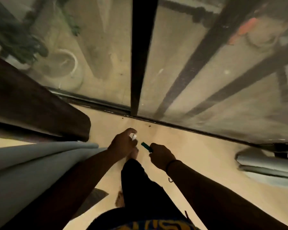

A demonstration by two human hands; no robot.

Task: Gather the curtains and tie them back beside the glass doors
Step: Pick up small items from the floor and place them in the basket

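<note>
I look straight down at the floor in front of the glass doors (98, 63). A dark brown curtain (37, 105) hangs at the left, with a pale grey curtain (23, 166) in folds beside it. More pale grey curtain (266, 163) lies at the right by the door track. My left hand (123, 144) is closed around a small white object (133, 136). My right hand (161, 155) grips a small green object (146, 146), whose end sticks out toward the left hand. Neither hand touches a curtain.
A dark vertical door frame (142, 55) splits the glass. The door track (189, 128) runs across the beige floor (198, 155). My bare feet and dark trousers (140, 183) are below the hands. Plants and a pot show blurred outside at left.
</note>
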